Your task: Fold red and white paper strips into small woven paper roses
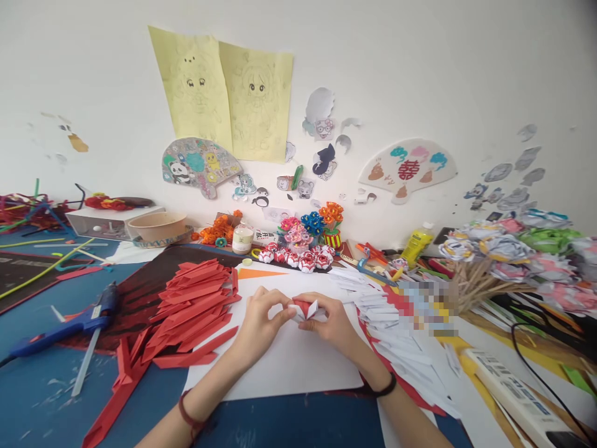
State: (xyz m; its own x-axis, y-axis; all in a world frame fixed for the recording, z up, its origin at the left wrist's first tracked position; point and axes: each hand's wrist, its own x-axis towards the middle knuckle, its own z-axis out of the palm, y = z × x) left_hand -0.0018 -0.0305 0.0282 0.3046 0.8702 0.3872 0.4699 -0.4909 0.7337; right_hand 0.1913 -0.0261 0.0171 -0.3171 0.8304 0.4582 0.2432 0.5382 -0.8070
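Observation:
My left hand (pixel 259 323) and my right hand (pixel 326 320) meet over a white sheet (pixel 289 367) on the table. Both pinch a small folded red-and-white paper piece (pixel 305 308) between their fingertips. A heap of folded red paper strips (pixel 196 311) lies just left of my left hand. A fan of folded white paper pieces (pixel 382 311) lies to the right of my right hand. Behind the sheet sits a row of small red-and-white paper flowers (pixel 298 258).
A blue glue gun (pixel 69 323) lies at the left on the blue table (pixel 41 386). A bowl (pixel 156 225), a jar (pixel 242 238), a yellow glue bottle (pixel 416 244) and paper flower bouquets (pixel 513 255) stand along the back and right. A white power strip (pixel 508 389) lies at the right front.

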